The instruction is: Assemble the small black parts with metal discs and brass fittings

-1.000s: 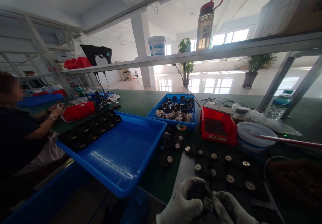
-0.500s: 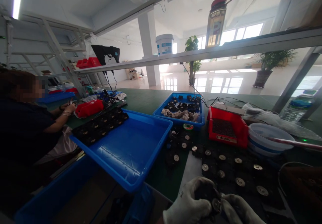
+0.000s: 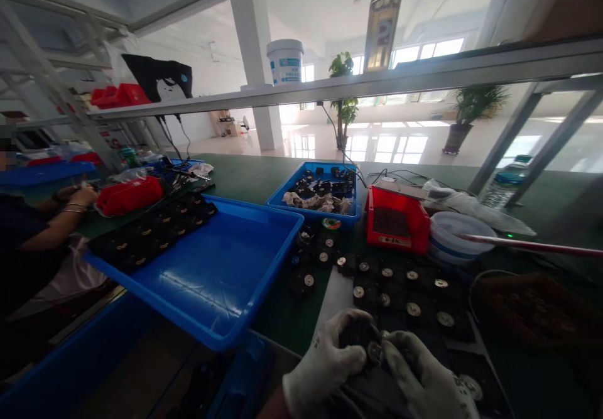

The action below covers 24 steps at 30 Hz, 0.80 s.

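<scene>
Stretching across the whole view, a green table carries everything, with a grey shelf running above it. On the shelf stand a white bucket and a tall bottle with a red cap.

A big blue tray sits left of centre, tilted, its near corner hanging over the table edge. A black slab of parts lies across its far left rim. Beyond that, at the left edge, a co-worker's arm reaches towards a red bag.

Rows of black parts, each with a small metal disc on top, cover the table in front of the person. Behind them a small blue tray holds dark pieces and crumpled scraps. Just beside it on the right stands a red bin, and next to that a white bowl. A thin red rod lies past the bowl.

At the bottom edge, both hands wear white gloves. The left hand is curled round one black part, fingers closed over its top. The right hand meets it from the other side, fingertips pressed to the part's disc. The part sits between the two hands, just above the table and nearer than the rows.
</scene>
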Each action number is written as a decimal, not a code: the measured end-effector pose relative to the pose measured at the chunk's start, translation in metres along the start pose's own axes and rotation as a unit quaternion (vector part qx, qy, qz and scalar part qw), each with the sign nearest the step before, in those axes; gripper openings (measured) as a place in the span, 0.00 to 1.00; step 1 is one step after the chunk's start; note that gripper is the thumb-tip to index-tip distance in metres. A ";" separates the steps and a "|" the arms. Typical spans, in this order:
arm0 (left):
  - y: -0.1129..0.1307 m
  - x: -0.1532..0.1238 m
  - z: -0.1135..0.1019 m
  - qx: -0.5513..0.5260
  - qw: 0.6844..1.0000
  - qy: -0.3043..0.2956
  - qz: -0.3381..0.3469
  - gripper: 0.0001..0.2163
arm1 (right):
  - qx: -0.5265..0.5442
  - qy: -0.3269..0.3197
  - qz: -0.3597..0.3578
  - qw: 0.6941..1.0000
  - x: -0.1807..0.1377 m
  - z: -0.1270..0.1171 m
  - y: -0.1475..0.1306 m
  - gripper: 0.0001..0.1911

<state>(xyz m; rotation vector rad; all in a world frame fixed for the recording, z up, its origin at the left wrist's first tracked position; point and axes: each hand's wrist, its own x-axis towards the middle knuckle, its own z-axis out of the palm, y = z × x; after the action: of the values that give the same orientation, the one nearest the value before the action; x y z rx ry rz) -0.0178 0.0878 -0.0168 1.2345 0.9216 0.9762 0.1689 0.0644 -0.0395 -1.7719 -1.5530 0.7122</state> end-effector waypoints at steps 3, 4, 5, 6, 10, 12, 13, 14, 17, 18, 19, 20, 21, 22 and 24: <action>0.002 0.000 0.000 -0.008 1.000 -0.011 -0.009 0.23 | 0.030 -0.012 -0.012 0.999 -0.003 -0.003 -0.004 0.16; 0.003 0.000 -0.001 -0.011 1.000 -0.015 -0.012 0.23 | 0.043 -0.016 -0.021 0.999 -0.004 -0.004 -0.005 0.15; 0.004 0.000 -0.001 -0.014 1.000 -0.018 -0.013 0.23 | 0.054 -0.015 -0.028 0.998 -0.004 -0.004 -0.007 0.15; 0.005 -0.001 -0.001 -0.015 1.000 -0.021 -0.012 0.22 | 0.065 -0.014 -0.032 0.997 -0.004 -0.005 -0.009 0.14; 0.004 -0.001 -0.002 -0.022 0.999 -0.030 -0.006 0.22 | 0.135 -0.006 -0.022 0.991 -0.003 -0.008 -0.020 0.12; 0.004 -0.002 -0.002 -0.033 0.999 -0.039 -0.008 0.22 | 0.155 -0.007 -0.018 0.988 -0.005 -0.014 -0.028 0.13; 0.004 -0.002 -0.002 -0.036 0.999 -0.040 -0.008 0.22 | 0.161 -0.008 -0.014 0.987 -0.007 -0.019 -0.033 0.15; 0.004 -0.002 -0.002 -0.036 0.999 -0.036 -0.006 0.22 | 0.174 -0.004 -0.003 0.985 -0.010 -0.026 -0.039 0.17; 0.004 -0.003 -0.001 -0.024 1.000 -0.019 0.001 0.22 | 0.278 0.055 0.083 0.955 -0.021 -0.052 -0.059 0.24; 0.004 -0.003 0.000 -0.021 1.000 -0.017 0.000 0.22 | 0.319 0.066 0.112 0.939 -0.024 -0.059 -0.064 0.26; 0.004 -0.003 0.000 -0.021 1.000 -0.019 -0.003 0.22 | 0.348 0.059 0.132 0.926 -0.025 -0.064 -0.068 0.27; 0.003 -0.003 0.000 -0.023 1.000 -0.021 -0.006 0.22 | 0.361 0.041 0.141 0.921 -0.025 -0.067 -0.070 0.29; 0.001 -0.003 -0.001 -0.025 0.999 -0.023 -0.009 0.22 | 0.362 0.015 0.139 0.921 -0.025 -0.067 -0.069 0.30; 0.000 -0.002 -0.001 -0.028 0.999 -0.025 -0.010 0.22 | 0.350 -0.006 0.127 0.928 -0.023 -0.065 -0.067 0.30; -0.003 -0.001 -0.002 -0.030 0.999 -0.025 -0.004 0.22 | 0.301 -0.009 0.066 0.951 -0.019 -0.059 -0.058 0.27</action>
<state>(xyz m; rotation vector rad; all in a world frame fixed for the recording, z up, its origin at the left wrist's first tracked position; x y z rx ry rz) -0.0200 0.0870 -0.0205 1.1977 0.8525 0.9560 0.1753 0.0423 0.0423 -1.4096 -1.0699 1.1292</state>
